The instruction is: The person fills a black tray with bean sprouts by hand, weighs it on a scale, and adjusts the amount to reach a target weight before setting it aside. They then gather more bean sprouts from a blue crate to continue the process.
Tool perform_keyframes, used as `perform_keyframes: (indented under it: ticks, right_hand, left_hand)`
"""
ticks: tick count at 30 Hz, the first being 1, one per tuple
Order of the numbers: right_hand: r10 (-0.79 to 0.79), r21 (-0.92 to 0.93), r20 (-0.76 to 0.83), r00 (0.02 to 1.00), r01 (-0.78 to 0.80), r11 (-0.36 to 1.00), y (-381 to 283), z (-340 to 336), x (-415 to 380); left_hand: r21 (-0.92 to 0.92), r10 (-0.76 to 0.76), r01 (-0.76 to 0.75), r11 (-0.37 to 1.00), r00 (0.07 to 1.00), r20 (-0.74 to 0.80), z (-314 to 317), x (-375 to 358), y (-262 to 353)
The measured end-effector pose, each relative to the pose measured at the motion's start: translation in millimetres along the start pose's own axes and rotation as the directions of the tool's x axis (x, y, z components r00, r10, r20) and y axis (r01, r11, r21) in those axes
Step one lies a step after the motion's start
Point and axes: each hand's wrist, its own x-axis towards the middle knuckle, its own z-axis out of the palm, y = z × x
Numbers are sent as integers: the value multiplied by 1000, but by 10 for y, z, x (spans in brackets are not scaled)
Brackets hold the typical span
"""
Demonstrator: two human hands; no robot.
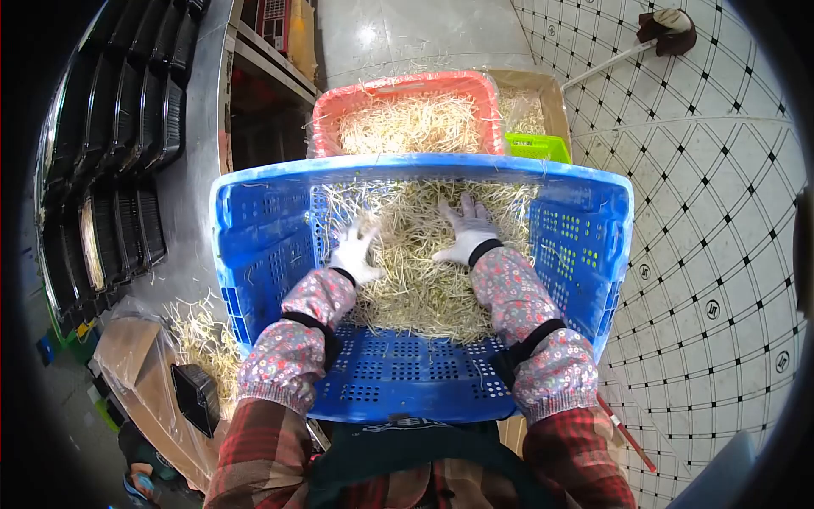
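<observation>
A large blue perforated plastic basket [424, 386] stands in front of me. A heap of bean sprouts [415, 284], pale with some greenish-brown bits, lies inside it. My left hand [354, 253], in a white glove, rests at the left side of the heap with its fingers spread. To the right, my right hand [469, 233], also white-gloved, lies on the sprouts with fingers apart, some tips partly among the strands. Neither hand grips anything visible. Flowered sleeve covers reach over both forearms.
Behind the basket are a red tub [318, 127] of sprouts, a cardboard box [555, 97] and a bright green container [543, 149]. Stacked black trays [119, 110] stand at left. A lined cardboard box [127, 365] with sprouts beside it sits lower left. A long-handled tool [610, 61] lies upper right.
</observation>
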Motion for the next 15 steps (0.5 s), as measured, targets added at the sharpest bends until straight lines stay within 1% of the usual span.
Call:
perform_keyframes:
  ticks: [1, 2, 3, 4, 5, 6, 7, 8, 9, 10, 11, 12, 13, 15]
  right_hand:
    - [-38, -50, 5, 999, 38, 998, -54, 88, -33]
    - [-77, -103, 16, 997, 78, 992, -108, 163, -95]
    - [-177, -151, 74, 981, 187, 971, -200, 103, -275]
    - [-354, -194, -34, 935, 341, 920, -104, 374, -411]
    - [-467, -257, -48, 883, 441, 860, -35, 592, -560]
    - [-551, -273, -5, 835, 528, 804, -3, 622, -797]
    - [-570, -302, 96, 816, 570, 764, 57, 780, -932]
    - [-605, -320, 90, 791, 599, 735, 80, 866, -1067]
    - [-638, -339, 85, 766, 624, 704, 94, 918, -1146]
    - [-636, -341, 86, 767, 623, 704, 80, 977, -1142]
    - [-633, -385, 53, 772, 601, 701, 40, 1068, -1110]
    - [-630, -424, 20, 777, 577, 698, -6, 1151, -1083]
    - [-626, -422, 23, 779, 576, 701, -53, 1192, -1042]
    - [-603, -371, 57, 796, 577, 727, -67, 1190, -923]
  left_hand:
    - [-64, 43, -46, 997, 998, -51, 258, -41, -75]
    - [-58, 102, -105, 993, 993, -58, 522, -138, -165]
    - [-55, 159, -162, 985, 985, -68, 693, -273, -222]
    - [-34, 249, -248, 968, 968, 21, 697, -459, -224]
    - [-20, 332, -332, 943, 937, 108, 658, -624, -234]
    - [20, 394, -401, 916, 906, 151, 648, -739, -281]
    - [56, 452, -470, 881, 870, 200, 648, -830, -325]
    - [94, 421, -453, 886, 874, 242, 692, -864, -358]
    - [93, 422, -453, 887, 874, 241, 652, -869, -296]
    - [111, 411, -425, 899, 903, 129, 585, -866, -165]
    - [124, 395, -394, 911, 919, 16, 570, -844, -50]
    - [245, 359, -363, 899, 931, 65, 609, -806, 20]
    - [241, 360, -366, 899, 930, 69, 603, -764, 101]
    - [191, 161, -185, 964, 978, 134, 585, -660, 273]
